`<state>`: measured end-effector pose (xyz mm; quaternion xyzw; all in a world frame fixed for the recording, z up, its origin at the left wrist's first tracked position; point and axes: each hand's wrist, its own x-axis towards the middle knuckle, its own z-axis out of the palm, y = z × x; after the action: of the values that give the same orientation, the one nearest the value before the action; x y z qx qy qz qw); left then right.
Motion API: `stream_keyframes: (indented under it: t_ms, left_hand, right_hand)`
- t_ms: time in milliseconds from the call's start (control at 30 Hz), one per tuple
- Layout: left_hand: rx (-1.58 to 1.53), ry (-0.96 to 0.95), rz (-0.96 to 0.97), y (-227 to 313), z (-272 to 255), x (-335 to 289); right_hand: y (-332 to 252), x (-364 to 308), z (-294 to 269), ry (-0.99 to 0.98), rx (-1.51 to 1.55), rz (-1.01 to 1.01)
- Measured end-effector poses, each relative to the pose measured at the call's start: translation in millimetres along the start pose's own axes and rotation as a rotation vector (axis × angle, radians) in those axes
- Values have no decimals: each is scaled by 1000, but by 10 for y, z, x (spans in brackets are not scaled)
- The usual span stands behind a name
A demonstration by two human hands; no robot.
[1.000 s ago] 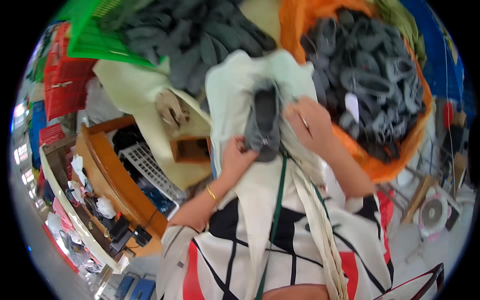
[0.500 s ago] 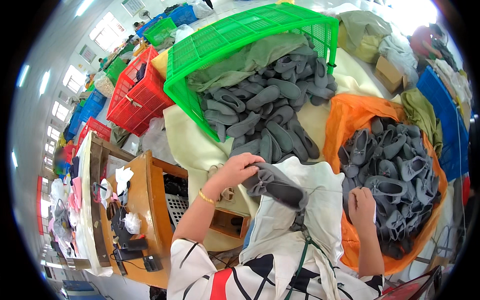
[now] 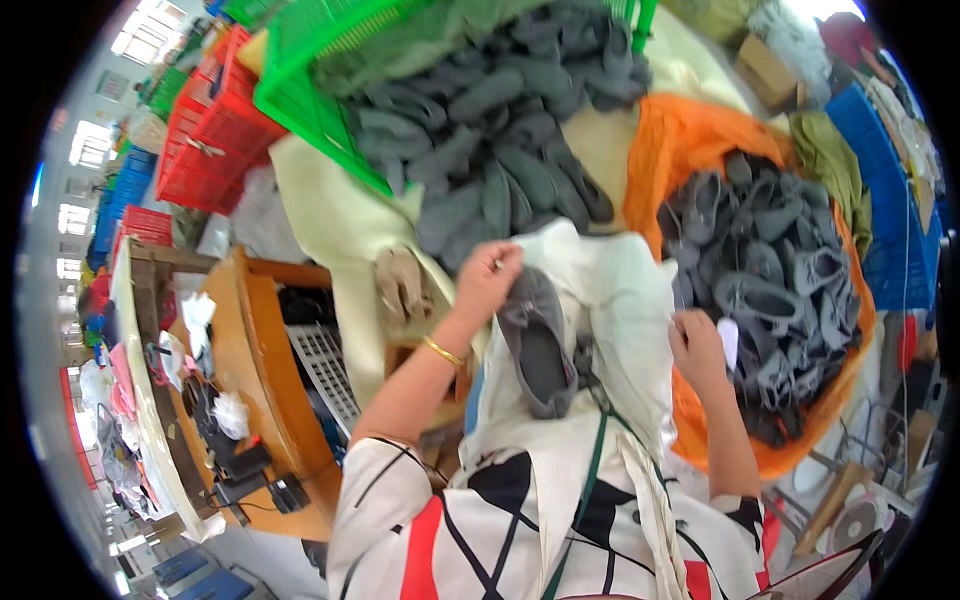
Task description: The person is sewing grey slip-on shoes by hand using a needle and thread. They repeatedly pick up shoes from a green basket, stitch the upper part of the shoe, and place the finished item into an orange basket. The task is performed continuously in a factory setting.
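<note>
Far wall panel (image 3: 112, 87), unreadably small; grey shoe (image 3: 543, 350) beside left fingers (image 3: 508, 259).

- White cloth (image 3: 635, 300): one gray shoe (image 3: 543, 350) (its opening facing up) toward the left edge.
- Cream sheet (image 3: 312, 205): heaped gray shoes (image 3: 500, 185), beige shoes (image 3: 403, 285) nearer its close end.
- Orange sack (image 3: 665, 135): more gray footwear (image 3: 760, 290) within the rim.

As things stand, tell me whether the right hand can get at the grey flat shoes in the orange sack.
Probably yes: the right hand is beside the orange sack, whose open mouth leaves the grey flat shoes exposed.
</note>
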<state>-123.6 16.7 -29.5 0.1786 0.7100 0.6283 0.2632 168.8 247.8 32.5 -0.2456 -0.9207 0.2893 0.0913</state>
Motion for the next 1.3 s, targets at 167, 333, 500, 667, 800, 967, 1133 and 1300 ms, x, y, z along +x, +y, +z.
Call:
stream_keyframes:
  t_ms: [167,333,500,667,800,967,1133,1300]
  left_hand:
    - [190,-58,61,381,-27,-328]
    - [369,-157,95,537,-4,-531]
    - [388,-179,82,500,75,-530]
    - [528,-114,399,285,76,-585]
    - [583,-37,503,280,159,-601]
    - [585,-23,476,269,191,-609]
    - [483,-205,176,356,125,-546]
    - [335,-294,-66,476,54,-408]
  right_hand:
    - [-361,163,137,35,276,24]
    - [-889,594,440,-109,365,-47]
    - [-1142,859,757,-129,483,-114]
    - [-1036,787,923,-173,404,-302]
    - [-1002,717,976,-124,399,-261]
    - [-1034,734,948,-102,370,-274]
    - [-1008,727,957,-194,322,-186]
    - [-1097,733,827,-318,380,-112]
